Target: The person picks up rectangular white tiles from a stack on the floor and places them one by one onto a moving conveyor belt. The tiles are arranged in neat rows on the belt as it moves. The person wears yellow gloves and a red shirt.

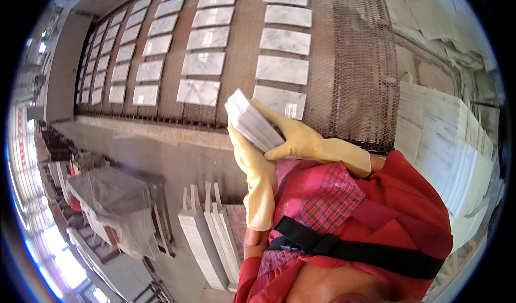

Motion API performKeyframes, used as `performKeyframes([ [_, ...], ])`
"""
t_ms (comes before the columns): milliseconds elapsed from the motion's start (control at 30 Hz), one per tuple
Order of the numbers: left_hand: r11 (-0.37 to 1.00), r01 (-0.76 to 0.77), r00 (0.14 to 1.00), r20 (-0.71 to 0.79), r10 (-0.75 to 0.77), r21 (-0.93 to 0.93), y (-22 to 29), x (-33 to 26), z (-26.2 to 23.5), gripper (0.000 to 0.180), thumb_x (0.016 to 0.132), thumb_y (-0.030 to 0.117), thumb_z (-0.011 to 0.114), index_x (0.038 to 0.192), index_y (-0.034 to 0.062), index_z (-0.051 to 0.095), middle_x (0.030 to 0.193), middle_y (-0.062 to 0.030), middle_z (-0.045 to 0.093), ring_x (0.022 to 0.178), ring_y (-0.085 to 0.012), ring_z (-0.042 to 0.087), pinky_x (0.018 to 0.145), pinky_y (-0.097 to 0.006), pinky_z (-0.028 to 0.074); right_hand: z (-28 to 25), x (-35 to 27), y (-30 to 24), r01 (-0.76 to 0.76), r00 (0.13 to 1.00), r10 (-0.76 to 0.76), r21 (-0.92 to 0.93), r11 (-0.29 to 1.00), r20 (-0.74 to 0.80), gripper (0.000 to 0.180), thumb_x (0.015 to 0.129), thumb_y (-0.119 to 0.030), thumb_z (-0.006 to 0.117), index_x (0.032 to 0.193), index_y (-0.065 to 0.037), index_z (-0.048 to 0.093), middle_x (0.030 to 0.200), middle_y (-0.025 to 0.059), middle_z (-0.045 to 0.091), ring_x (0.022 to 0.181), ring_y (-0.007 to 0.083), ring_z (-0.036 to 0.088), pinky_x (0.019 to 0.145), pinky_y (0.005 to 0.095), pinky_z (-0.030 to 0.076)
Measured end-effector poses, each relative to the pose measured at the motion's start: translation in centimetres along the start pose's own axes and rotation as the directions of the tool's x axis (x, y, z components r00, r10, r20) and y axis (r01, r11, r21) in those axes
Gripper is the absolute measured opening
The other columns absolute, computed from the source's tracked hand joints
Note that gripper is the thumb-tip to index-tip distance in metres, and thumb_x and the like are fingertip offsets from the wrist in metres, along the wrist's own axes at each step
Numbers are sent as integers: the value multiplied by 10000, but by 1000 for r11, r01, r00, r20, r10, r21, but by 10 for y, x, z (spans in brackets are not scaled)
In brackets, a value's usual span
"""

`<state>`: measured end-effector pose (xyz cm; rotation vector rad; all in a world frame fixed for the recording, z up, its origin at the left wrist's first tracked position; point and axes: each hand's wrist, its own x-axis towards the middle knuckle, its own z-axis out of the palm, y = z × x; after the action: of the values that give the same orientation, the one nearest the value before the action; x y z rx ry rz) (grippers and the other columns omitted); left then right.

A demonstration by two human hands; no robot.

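A small stack of white marble tiles (252, 123) is held between my two hands at the near edge of a mesh conveyor belt (317, 61). My left hand (246, 148), in a pale yellow rubber glove, is closed along the stack's left side. From the right, my right hand (293, 134), gloved the same way, grips the other side. The tiles stand tilted, with their edges upward. Just beyond my right hand a grey-veined marble tile (280, 100) lies flat on the belt. Left of the stack lies another flat tile (199, 92).
Rows of flat marble tiles (203, 63) cover the belt toward the far left. Large white slabs (430, 136) lean at the right. On the floor at lower left stand long white stone strips (201, 244), near a plastic-covered pile (115, 195).
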<state>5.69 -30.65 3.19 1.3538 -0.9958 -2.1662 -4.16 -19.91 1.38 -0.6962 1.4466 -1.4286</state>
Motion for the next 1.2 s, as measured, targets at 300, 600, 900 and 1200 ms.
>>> performKeyframes([
  [300, 991, -124, 987, 102, 128, -41, -23, 15, -24, 699, 1158, 578, 468, 1658, 92, 424, 1541, -150, 584, 1342, -305, 641, 1127, -450, 537, 1, 5, 3, 106, 994, -109, -159, 982, -7, 1351, 713, -168, 952, 1796, -144, 143, 1771, 229, 330, 1602, 363, 392, 1311, 421, 348],
  [600, 988, -153, 957, 246, 151, -13, -32, 13, -13, 708, 1181, 550, 423, 1722, 104, 319, 1628, -143, 498, 1422, -305, 580, 1181, -454, 490, -18, -1, 15, 232, 968, -248, -215, 949, -47, 1381, 667, -143, 960, 1790, -107, 156, 1731, 236, 381, 1598, 357, 390, 1324, 425, 321],
  [900, 930, -260, 952, 227, 204, 258, -32, -11, 22, 722, 1191, 538, 391, 1764, 124, 245, 1714, -146, 406, 1514, -311, 483, 1225, -439, 427, -26, -6, 24, 106, 993, -119, 363, 926, 15, 1121, 713, -70, 835, 1721, -97, 346, 1425, 122, 627, 1220, 228, 647, 927, 364, 556],
  [1200, 826, -381, 911, 320, 259, 416, -47, -20, 49, 712, 1165, 381, 504, 1731, 6, 290, 1726, -219, 375, 1546, -341, 440, 1265, -437, 372, -45, -41, 18, -5, 999, 29, 633, 774, -28, 976, 724, -33, 856, 1615, -95, 463, 1382, 72, 649, 1306, 204, 609, 1142, 395, 471],
])
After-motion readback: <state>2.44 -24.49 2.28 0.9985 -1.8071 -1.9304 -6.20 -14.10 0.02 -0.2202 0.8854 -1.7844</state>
